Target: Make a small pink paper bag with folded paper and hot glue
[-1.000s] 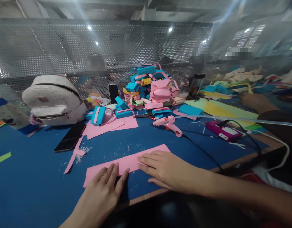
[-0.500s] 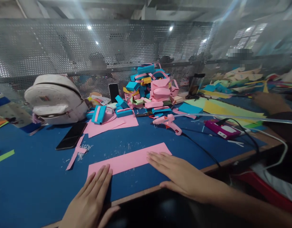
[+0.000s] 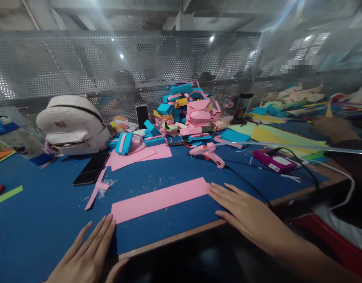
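A long strip of pink paper (image 3: 159, 199) lies flat on the blue table (image 3: 181, 228) near its front edge. My left hand (image 3: 89, 245) rests at the strip's left end, its fingers stretched out and the fingertips at the corner. At the right end, my right hand (image 3: 242, 210) lies with fingers extended, fingertips touching or just beside the paper's edge. Neither hand grips anything. Beyond the strip, a pink glue gun (image 3: 209, 153) lies on its side with a cord trailing right.
A pile of pink and blue paper pieces (image 3: 198, 112) stands behind. A phone (image 3: 91, 169), pink scraps (image 3: 97, 188) and a white backpack (image 3: 75, 125) are on the left. On the right are a purple power box (image 3: 275, 161), yellow-green sheets (image 3: 278, 135) and another person's hand (image 3: 331, 127).
Both hands have slid outward along the strip, left hand toward its left end and right hand toward its right end, uncovering the paper. The view has shifted slightly.
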Available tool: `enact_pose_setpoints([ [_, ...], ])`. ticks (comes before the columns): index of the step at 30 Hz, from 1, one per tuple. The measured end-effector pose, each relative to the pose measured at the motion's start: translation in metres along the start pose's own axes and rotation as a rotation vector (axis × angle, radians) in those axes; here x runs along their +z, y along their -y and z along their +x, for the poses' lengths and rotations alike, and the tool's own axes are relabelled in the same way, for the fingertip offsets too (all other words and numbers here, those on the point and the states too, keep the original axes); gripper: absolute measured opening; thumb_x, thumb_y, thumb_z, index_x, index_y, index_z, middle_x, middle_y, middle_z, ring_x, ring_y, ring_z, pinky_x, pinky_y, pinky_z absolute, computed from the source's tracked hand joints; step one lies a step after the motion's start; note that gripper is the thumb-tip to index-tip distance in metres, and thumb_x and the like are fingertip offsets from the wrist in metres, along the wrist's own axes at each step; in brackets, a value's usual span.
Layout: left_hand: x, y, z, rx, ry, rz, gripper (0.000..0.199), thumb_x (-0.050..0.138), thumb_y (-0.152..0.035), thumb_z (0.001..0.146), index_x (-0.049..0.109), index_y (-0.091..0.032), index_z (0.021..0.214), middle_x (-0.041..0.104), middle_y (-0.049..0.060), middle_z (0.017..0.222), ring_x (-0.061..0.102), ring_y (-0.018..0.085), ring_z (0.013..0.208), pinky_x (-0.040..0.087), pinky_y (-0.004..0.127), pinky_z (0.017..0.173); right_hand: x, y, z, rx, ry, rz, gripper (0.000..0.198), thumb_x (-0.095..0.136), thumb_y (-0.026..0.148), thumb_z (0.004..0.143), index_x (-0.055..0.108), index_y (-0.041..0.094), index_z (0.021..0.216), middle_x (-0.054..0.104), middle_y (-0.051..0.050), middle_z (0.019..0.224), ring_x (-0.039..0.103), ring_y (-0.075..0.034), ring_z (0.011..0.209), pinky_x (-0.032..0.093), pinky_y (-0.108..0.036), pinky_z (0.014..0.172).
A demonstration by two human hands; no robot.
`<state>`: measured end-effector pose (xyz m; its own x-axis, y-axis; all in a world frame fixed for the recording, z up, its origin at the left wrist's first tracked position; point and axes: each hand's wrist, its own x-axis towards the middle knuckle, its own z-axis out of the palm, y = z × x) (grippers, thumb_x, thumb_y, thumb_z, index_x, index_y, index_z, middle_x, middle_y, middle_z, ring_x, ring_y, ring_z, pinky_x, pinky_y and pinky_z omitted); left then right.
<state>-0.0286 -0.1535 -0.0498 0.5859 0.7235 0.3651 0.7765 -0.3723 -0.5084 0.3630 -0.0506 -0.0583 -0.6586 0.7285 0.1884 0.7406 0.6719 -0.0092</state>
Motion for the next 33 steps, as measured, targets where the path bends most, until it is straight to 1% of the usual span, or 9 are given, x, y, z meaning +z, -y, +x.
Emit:
enact_pose_setpoints([
  [4, 0.0, -0.002, 0.006, -0.019, -0.012, -0.011, 0.07, 0.039, -0.062, 0.092, 0.061, -0.002, 0.12, 0.063, 0.026, 0.121, 0.069, 0.039, 0.1, 0.05, 0.06, 0.088, 0.002, 0.0, -0.001, -0.001, -0.073, -0.13, 0.05, 0.037, 0.044, 0.1, 0.055, 0.012, 0.135, 0.051, -0.012, 0.14, 0.052, -0.029, 0.127, 0.048, -0.051, 0.102],
  [8, 0.001, -0.013, 0.042, -0.031, 0.026, -0.029, 0.072, 0.043, -0.066, 0.089, 0.068, -0.003, 0.113, 0.063, 0.026, 0.123, 0.065, 0.042, 0.107, 0.047, 0.061, 0.094, -0.001, 0.003, 0.014, -0.047, -0.115, -0.179, 0.045, 0.04, 0.04, 0.1, 0.064, 0.01, 0.124, 0.058, -0.013, 0.133, 0.053, -0.028, 0.126, 0.047, -0.047, 0.103],
  [11, 0.007, -0.023, 0.077, 0.073, 0.107, -0.187, 0.076, 0.038, -0.068, 0.09, 0.055, -0.007, 0.133, 0.052, 0.02, 0.138, 0.059, 0.036, 0.12, 0.052, 0.051, 0.094, -0.008, 0.002, 0.029, -0.068, -0.12, -0.176, 0.037, 0.051, 0.04, 0.096, 0.072, 0.014, 0.11, 0.062, -0.012, 0.129, 0.053, -0.028, 0.126, 0.044, -0.045, 0.106],
  [15, 0.017, -0.028, 0.1, 0.15, 0.279, -0.455, 0.084, 0.033, -0.073, 0.088, 0.019, -0.021, 0.153, 0.024, 0.016, 0.154, 0.032, 0.034, 0.14, 0.042, 0.052, 0.107, -0.021, 0.004, 0.041, -0.081, -0.052, -0.174, 0.027, 0.063, 0.039, 0.09, 0.079, 0.017, 0.086, 0.064, -0.01, 0.126, 0.052, -0.03, 0.127, 0.039, -0.048, 0.11],
  [19, 0.023, -0.028, 0.096, 0.089, 0.322, -0.608, 0.083, 0.039, -0.07, 0.088, 0.006, -0.031, 0.153, 0.009, 0.011, 0.159, 0.017, 0.035, 0.145, 0.03, 0.058, 0.113, -0.026, 0.026, 0.052, -0.054, -0.023, -0.076, 0.044, 0.057, 0.046, 0.092, 0.071, 0.01, 0.114, 0.056, -0.016, 0.135, 0.046, -0.032, 0.132, 0.029, -0.051, 0.115],
  [23, 0.023, -0.028, 0.093, 0.067, 0.332, -0.671, 0.085, 0.044, -0.07, 0.085, 0.009, -0.032, 0.153, 0.01, 0.011, 0.159, 0.015, 0.035, 0.145, 0.027, 0.058, 0.114, -0.017, 0.055, 0.068, -0.23, 0.077, 0.279, 0.07, 0.047, 0.056, 0.094, 0.036, 0.013, 0.148, 0.034, -0.012, 0.153, 0.031, -0.023, 0.142, 0.023, -0.042, 0.119],
  [26, 0.022, -0.027, 0.092, 0.069, 0.34, -0.697, 0.087, 0.045, -0.07, 0.085, 0.008, -0.031, 0.153, 0.008, 0.012, 0.159, 0.013, 0.035, 0.146, 0.026, 0.058, 0.114, -0.011, 0.06, 0.076, -0.285, 0.195, 0.454, 0.079, 0.045, 0.062, 0.092, 0.024, 0.016, 0.152, 0.023, -0.009, 0.157, 0.023, -0.02, 0.145, 0.022, -0.037, 0.119],
  [29, 0.019, -0.023, 0.089, 0.064, 0.359, -0.69, 0.084, 0.046, -0.068, 0.086, 0.008, -0.035, 0.152, 0.005, 0.01, 0.159, 0.014, 0.036, 0.145, 0.027, 0.059, 0.113, -0.008, 0.048, 0.073, -0.212, 0.265, 0.443, 0.083, 0.044, 0.066, 0.09, 0.025, 0.014, 0.152, 0.019, -0.011, 0.158, 0.018, -0.023, 0.146, 0.018, -0.04, 0.12],
  [33, 0.015, -0.014, 0.074, 0.048, 0.323, -0.624, 0.081, 0.049, -0.063, 0.088, 0.009, -0.035, 0.152, 0.007, 0.009, 0.159, 0.022, 0.034, 0.144, 0.033, 0.054, 0.111, -0.006, 0.022, 0.058, -0.085, 0.223, 0.352, 0.084, 0.04, 0.069, 0.09, 0.025, 0.013, 0.152, 0.018, -0.012, 0.158, 0.017, -0.026, 0.146, 0.015, -0.046, 0.12],
])
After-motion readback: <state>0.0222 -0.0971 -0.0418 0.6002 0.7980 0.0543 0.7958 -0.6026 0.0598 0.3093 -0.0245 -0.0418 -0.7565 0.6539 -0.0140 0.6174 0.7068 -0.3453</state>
